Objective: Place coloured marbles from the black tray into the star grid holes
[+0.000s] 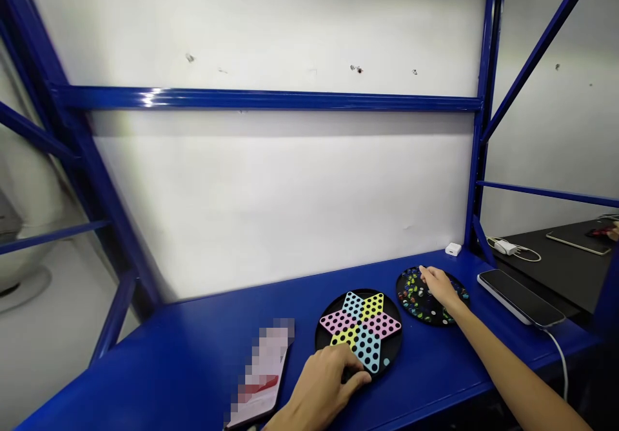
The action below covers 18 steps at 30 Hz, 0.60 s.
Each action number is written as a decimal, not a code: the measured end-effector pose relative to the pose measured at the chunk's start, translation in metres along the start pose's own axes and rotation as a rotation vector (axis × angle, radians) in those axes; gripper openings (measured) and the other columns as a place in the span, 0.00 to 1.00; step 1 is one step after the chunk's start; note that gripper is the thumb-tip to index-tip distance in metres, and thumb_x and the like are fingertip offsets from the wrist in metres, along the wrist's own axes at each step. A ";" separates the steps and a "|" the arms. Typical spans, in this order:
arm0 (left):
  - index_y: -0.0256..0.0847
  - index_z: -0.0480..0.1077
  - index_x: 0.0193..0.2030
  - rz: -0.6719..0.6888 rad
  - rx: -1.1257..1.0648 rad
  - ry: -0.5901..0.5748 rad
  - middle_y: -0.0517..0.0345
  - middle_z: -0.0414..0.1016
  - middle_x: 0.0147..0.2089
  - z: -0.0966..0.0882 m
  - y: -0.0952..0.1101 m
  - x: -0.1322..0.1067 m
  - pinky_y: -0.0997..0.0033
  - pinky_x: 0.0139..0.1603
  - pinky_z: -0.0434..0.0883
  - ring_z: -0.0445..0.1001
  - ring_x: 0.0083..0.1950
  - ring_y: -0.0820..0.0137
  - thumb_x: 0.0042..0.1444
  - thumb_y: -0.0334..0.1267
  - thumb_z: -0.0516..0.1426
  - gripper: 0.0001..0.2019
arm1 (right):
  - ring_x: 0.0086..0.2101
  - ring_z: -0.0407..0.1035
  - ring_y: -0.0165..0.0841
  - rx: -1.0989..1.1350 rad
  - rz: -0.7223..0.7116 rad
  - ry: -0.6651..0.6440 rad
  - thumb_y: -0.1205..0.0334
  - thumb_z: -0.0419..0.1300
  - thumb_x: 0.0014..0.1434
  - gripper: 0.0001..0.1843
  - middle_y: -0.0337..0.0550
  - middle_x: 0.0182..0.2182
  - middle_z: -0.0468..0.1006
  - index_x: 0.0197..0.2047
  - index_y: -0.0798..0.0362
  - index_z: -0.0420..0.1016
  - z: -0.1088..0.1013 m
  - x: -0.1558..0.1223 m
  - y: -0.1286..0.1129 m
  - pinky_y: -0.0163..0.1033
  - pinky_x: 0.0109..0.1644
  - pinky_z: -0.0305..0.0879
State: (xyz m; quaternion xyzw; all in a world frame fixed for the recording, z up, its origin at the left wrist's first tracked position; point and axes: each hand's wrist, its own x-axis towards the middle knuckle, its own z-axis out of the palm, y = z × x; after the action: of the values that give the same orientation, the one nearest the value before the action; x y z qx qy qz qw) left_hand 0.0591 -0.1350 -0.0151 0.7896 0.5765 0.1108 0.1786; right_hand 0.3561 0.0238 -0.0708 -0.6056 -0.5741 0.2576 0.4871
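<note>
Head cam: L hand (326, 379) at star board (394, 347), R hand (438, 286) over marble tray (438, 322)

Both hands at the blue bench (203, 347). Star board = round black base w/ a six-pt star (358, 322) in lt blue, yellow & pink, dotted w/ blk holes; sits flat, near bench's front edge, about mid-view. One pale blue round spot (386, 362) shows on base, lower R.

L hand: at board's near edge, fingers bent, thumb apart from index; palm side hidden, so can't tell if it grips anything. R hand: reaches over marble tray, thumb & index close tog. near far side; too small to tell if a marble's pinched.

Marble tray: round, blk, just R of board & a bit farther back. Marbles (412, 289) scattered in it, mostly green, blue, some reddish/white.

Elsewhere on bench: phone w/ lit, pixelated screen (264, 379) L of board; dark-screened device (522, 295) on R, white cable (563, 360) running off its near end; small white case (453, 249) behind tray, by the wall (290, 192).
</note>
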 end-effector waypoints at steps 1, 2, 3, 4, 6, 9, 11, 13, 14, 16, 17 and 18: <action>0.50 0.81 0.37 -0.016 -0.005 0.001 0.63 0.82 0.41 0.000 0.001 0.000 0.72 0.39 0.64 0.76 0.41 0.68 0.59 0.47 0.60 0.09 | 0.24 0.58 0.33 0.010 0.011 -0.022 0.36 0.53 0.59 0.25 0.36 0.20 0.64 0.23 0.48 0.64 0.000 0.000 0.000 0.39 0.31 0.56; 0.49 0.81 0.37 -0.032 -0.008 0.002 0.64 0.82 0.41 -0.001 0.001 -0.001 0.72 0.39 0.64 0.76 0.41 0.68 0.58 0.47 0.61 0.09 | 0.24 0.58 0.33 0.020 0.023 -0.042 0.36 0.53 0.59 0.25 0.36 0.21 0.64 0.24 0.48 0.64 0.000 0.000 -0.001 0.39 0.31 0.56; 0.49 0.81 0.37 -0.045 -0.008 0.000 0.64 0.82 0.41 -0.002 0.002 -0.001 0.72 0.39 0.64 0.77 0.41 0.68 0.57 0.47 0.61 0.08 | 0.24 0.58 0.33 0.026 0.031 -0.060 0.36 0.53 0.58 0.25 0.35 0.21 0.63 0.24 0.48 0.63 0.000 0.001 -0.001 0.39 0.31 0.55; 0.48 0.80 0.37 -0.056 -0.005 -0.003 0.64 0.82 0.41 -0.003 0.003 0.000 0.72 0.39 0.64 0.77 0.41 0.68 0.57 0.46 0.62 0.08 | 0.25 0.57 0.33 0.030 0.034 -0.066 0.36 0.53 0.58 0.25 0.35 0.21 0.62 0.24 0.48 0.63 0.000 0.001 -0.001 0.39 0.32 0.55; 0.48 0.80 0.37 -0.069 -0.002 -0.012 0.64 0.83 0.41 -0.006 0.005 0.000 0.71 0.39 0.63 0.76 0.41 0.67 0.56 0.45 0.62 0.07 | 0.25 0.56 0.32 0.033 0.039 -0.071 0.36 0.53 0.58 0.25 0.34 0.21 0.60 0.24 0.48 0.61 0.000 0.001 -0.001 0.39 0.32 0.54; 0.47 0.80 0.36 -0.067 -0.013 -0.035 0.63 0.83 0.41 -0.009 0.007 0.002 0.71 0.39 0.63 0.76 0.41 0.67 0.54 0.45 0.63 0.07 | 0.25 0.56 0.32 0.036 0.034 -0.065 0.36 0.53 0.58 0.25 0.33 0.21 0.59 0.24 0.48 0.59 0.000 0.001 -0.002 0.39 0.33 0.54; 0.46 0.80 0.35 -0.059 -0.024 -0.042 0.62 0.82 0.41 -0.011 0.007 0.002 0.71 0.39 0.64 0.76 0.41 0.66 0.54 0.44 0.63 0.07 | 0.25 0.55 0.32 0.050 0.020 -0.056 0.36 0.53 0.58 0.25 0.33 0.21 0.58 0.23 0.48 0.57 0.001 0.000 -0.003 0.39 0.33 0.54; 0.46 0.80 0.36 -0.041 -0.018 -0.046 0.62 0.82 0.41 -0.012 0.005 0.003 0.72 0.39 0.64 0.75 0.41 0.67 0.56 0.44 0.62 0.07 | 0.25 0.55 0.32 0.073 0.007 -0.045 0.37 0.54 0.58 0.26 0.33 0.21 0.57 0.23 0.48 0.54 0.001 -0.001 -0.004 0.39 0.34 0.54; 0.45 0.79 0.37 -0.022 -0.009 -0.048 0.61 0.82 0.41 -0.013 0.005 0.003 0.72 0.40 0.65 0.75 0.42 0.67 0.57 0.44 0.61 0.07 | 0.25 0.55 0.31 0.085 0.002 -0.042 0.37 0.54 0.57 0.26 0.33 0.21 0.57 0.23 0.48 0.54 0.001 -0.001 -0.005 0.39 0.34 0.54; 0.45 0.79 0.38 0.032 0.015 -0.066 0.60 0.81 0.42 -0.014 0.003 0.003 0.72 0.43 0.65 0.75 0.44 0.67 0.60 0.43 0.60 0.08 | 0.25 0.55 0.31 0.106 -0.010 -0.041 0.37 0.54 0.58 0.25 0.33 0.21 0.58 0.23 0.48 0.54 0.002 -0.003 -0.008 0.39 0.33 0.55; 0.45 0.79 0.39 0.061 0.027 -0.082 0.60 0.81 0.43 -0.014 0.002 0.003 0.71 0.44 0.66 0.76 0.44 0.66 0.61 0.43 0.59 0.08 | 0.26 0.55 0.32 0.112 -0.014 -0.045 0.38 0.54 0.58 0.25 0.33 0.21 0.59 0.23 0.48 0.55 0.003 -0.004 -0.010 0.39 0.33 0.55; 0.45 0.79 0.39 0.088 0.038 -0.095 0.59 0.81 0.44 -0.014 0.001 0.003 0.71 0.45 0.66 0.76 0.45 0.66 0.62 0.42 0.58 0.09 | 0.26 0.56 0.32 0.115 -0.017 -0.053 0.38 0.54 0.58 0.25 0.34 0.22 0.59 0.23 0.48 0.55 0.003 -0.005 -0.011 0.38 0.33 0.55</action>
State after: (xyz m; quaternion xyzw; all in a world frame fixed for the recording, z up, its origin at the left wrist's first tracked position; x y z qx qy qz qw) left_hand 0.0556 -0.1306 -0.0019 0.8219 0.5340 0.0701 0.1858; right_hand 0.3471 0.0185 -0.0635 -0.5648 -0.5760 0.3019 0.5080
